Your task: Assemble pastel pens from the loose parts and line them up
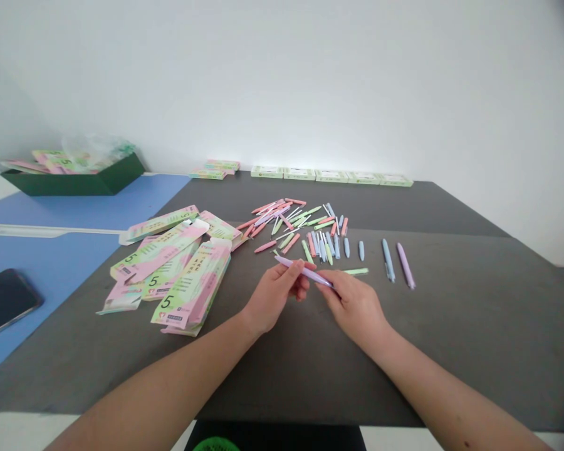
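Observation:
A purple pen is held between my two hands above the dark table mat. My left hand pinches it near the pointed end, and the fingers of my right hand close round its other end. Just beyond lies a loose heap of pen parts in pink, green, blue and purple, with thin white refills among them. A green pen part rests right behind my right hand. Farther right, a blue pen and another purple pen lie side by side.
Flattened pink-and-green cartons are piled on the left. A phone lies on the blue surface, with a dark green box of packaging behind. A row of small boxes lines the wall, beside stacked pink-green packs.

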### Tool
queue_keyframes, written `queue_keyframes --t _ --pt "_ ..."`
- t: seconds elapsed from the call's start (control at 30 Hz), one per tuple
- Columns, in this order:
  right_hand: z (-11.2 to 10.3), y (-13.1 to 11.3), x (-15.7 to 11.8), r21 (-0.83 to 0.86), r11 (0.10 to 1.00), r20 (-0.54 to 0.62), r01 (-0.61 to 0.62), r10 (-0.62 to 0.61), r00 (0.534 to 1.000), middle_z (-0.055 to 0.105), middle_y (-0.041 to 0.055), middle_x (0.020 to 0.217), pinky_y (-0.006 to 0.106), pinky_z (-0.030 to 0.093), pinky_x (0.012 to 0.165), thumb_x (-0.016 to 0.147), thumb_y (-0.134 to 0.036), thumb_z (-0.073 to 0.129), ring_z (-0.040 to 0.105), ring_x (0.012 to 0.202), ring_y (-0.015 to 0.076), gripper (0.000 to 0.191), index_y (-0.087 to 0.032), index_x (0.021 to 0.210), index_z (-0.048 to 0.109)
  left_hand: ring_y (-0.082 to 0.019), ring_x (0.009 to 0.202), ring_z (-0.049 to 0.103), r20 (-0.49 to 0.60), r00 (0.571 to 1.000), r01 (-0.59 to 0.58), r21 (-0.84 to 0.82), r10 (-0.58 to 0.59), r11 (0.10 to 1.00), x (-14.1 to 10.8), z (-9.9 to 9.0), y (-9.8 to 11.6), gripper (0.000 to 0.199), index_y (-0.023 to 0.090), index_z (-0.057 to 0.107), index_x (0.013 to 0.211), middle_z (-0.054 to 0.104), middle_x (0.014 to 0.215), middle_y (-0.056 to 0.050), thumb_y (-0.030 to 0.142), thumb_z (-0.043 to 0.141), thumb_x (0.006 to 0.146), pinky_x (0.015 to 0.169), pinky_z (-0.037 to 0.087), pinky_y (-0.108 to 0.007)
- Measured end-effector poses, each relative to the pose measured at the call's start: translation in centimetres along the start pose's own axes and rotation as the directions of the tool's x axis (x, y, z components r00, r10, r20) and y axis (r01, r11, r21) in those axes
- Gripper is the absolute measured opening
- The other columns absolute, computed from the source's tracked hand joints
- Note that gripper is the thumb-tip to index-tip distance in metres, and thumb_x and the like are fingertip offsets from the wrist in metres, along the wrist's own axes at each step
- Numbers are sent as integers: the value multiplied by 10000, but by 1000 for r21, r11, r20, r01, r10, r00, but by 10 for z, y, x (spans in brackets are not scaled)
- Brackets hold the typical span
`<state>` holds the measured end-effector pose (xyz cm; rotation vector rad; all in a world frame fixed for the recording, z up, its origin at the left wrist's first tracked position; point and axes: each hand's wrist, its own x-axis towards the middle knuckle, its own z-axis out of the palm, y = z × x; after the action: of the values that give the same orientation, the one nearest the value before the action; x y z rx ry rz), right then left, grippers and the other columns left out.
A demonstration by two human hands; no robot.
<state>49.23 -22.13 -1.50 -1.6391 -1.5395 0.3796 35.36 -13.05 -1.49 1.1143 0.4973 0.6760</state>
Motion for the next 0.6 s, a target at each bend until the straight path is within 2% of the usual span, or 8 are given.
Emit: queue_keyframes --t 0.1,0.17,0.2,0.27,0.33,0.4,0.5,0.6 --pt "-4 -1 0 436 858 281 -272 158 947 386 -51 482 216 284 424 904 -433 382 328 407 91 329 -175 856 581 -57 477 451 106 994 26 -5 -25 1000 -2 -1 3 363 128 669 952 534 607 12 437 517 837 459 336 -195" --pt "-4 -2 2 579 687 436 -439 194 879 251 -96 436 206 181 367 903 -480 351 161 349 67 373 -172 833 550 -59 478 449 132 990 38 16 -40 999 -2 -2 5 372 126 667 961 545 611 6 443 521 833 459 336 -199" --pt "-3 -2 2 585 672 447 -454 199 872 257 -98 441 204 177 368 892 -484 376 154 350 63 363 -170 840 549 -61 480 451 123 991 41 34 -45 999 -1 -2 5 373 124 668 955 545 611 5 446 529 827 464 341 -201" --pt "-1 -3 2 478 803 319 -356 219 922 372 -74 490 208 255 413 840 -448 497 277 385 69 297 -167 904 568 -63 482 456 78 996 42 77 -48 996 0 -2 5 372 119 672 927 537 602 10 450 549 810 480 353 -208" --pt "1 -4 1 208 959 92 -193 177 980 531 -21 626 233 350 520 783 -372 594 454 513 106 296 -180 1008 576 -70 500 470 36 998 40 101 -43 994 1 -2 3 371 116 671 900 537 608 9 455 558 801 499 363 -214" --pt "1 -4 -1 -71 995 -25 -64 62 998 631 37 817 271 394 633 791 -321 592 564 697 165 314 -206 1082 573 -70 513 469 35 998 43 104 -47 994 3 -3 2 372 111 664 877 549 634 2 458 550 806 505 360 -215" --pt "-1 -2 -2 -204 978 32 51 -45 998 651 70 989 301 405 709 859 -312 505 592 855 207 277 -223 1111 576 -62 503 439 58 997 46 139 -54 989 4 -4 1 369 107 658 807 550 638 -2 457 540 812 498 336 -213" --pt "-5 -2 -1 -26 1000 91 2 1 996 640 38 851 276 412 660 844 -303 529 574 734 164 370 -221 1204 509 -67 513 443 60 998 25 195 -37 981 3 -5 4 367 112 673 809 532 616 5 455 543 810 509 335 -217"
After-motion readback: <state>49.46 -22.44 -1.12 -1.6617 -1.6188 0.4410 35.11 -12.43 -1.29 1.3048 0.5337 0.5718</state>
